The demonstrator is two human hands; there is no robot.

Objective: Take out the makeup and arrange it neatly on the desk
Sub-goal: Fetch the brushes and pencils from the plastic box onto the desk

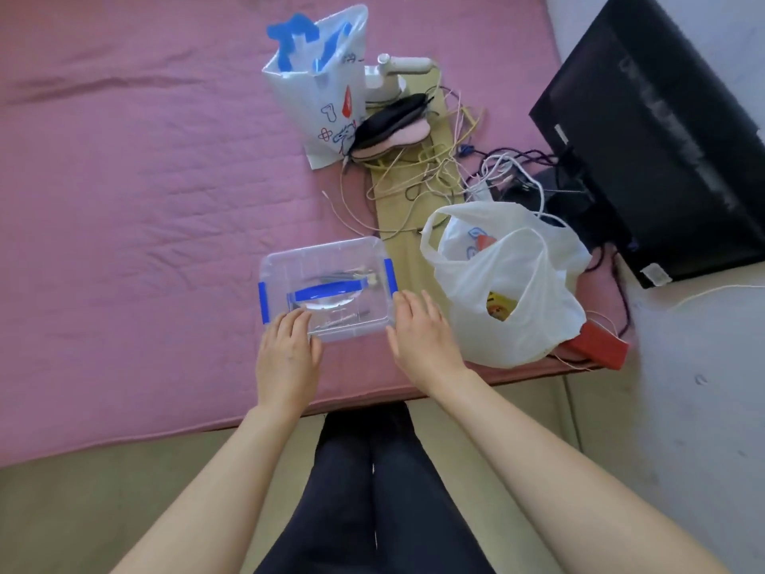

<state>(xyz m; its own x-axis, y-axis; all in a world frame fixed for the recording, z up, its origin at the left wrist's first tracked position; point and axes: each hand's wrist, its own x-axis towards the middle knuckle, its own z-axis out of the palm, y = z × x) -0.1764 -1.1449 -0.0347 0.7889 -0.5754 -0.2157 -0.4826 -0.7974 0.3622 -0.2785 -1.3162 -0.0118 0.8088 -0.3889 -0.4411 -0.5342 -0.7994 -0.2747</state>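
Observation:
A clear plastic box [327, 258] with a blue handle and blue side clips sits lid-on upon the pink cover [145, 180]. Thin makeup items [343, 277] show dimly through its lid. My left hand [285, 354] rests flat on the box's near left corner, fingers apart. At the box's near right corner, by the right clip, my right hand [422, 337] lies with its fingers spread. Neither hand holds anything.
A white plastic bag [509, 283] with yellow contents stands right of the box, a red box [600, 345] behind it. Farther back are a printed white bag [323, 89], a dark and pink pouch [393, 126], tangled cables [434, 171] and a black monitor [662, 138].

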